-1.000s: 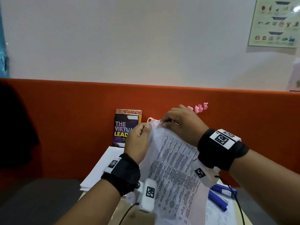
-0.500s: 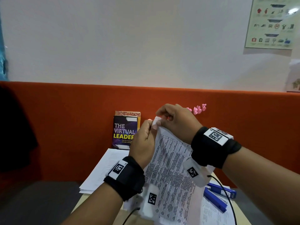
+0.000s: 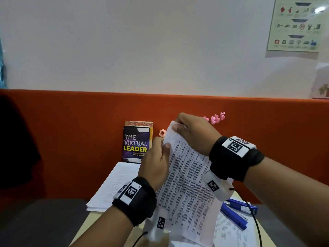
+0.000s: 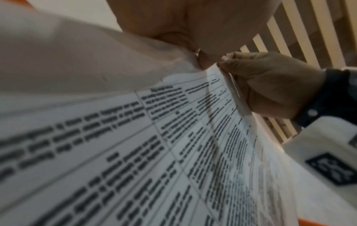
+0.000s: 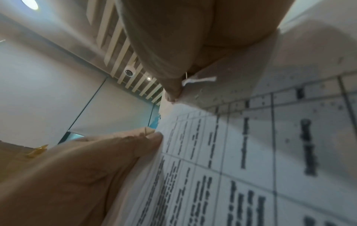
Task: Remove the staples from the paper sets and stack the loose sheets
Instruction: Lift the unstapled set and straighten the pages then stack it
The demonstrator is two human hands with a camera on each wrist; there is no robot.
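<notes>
Two hands raised above bench, both gripping white printed paper set (image 3: 185, 184) at top corner. Left hand (image 3: 156, 163) pinches left edge, thumb on front. Right hand (image 3: 194, 134) pinches corner tip, fingers curled (thin staple wire (image 5: 186, 75) just visible there). White loose-sheet stack (image 3: 114, 184) lies on bench (image 3: 92, 221), left. Blue stapler (image 3: 235, 214) near right.

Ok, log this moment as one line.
left hand: pinches paper set edge | right hand: pinches top corner | stapler: on table
</notes>
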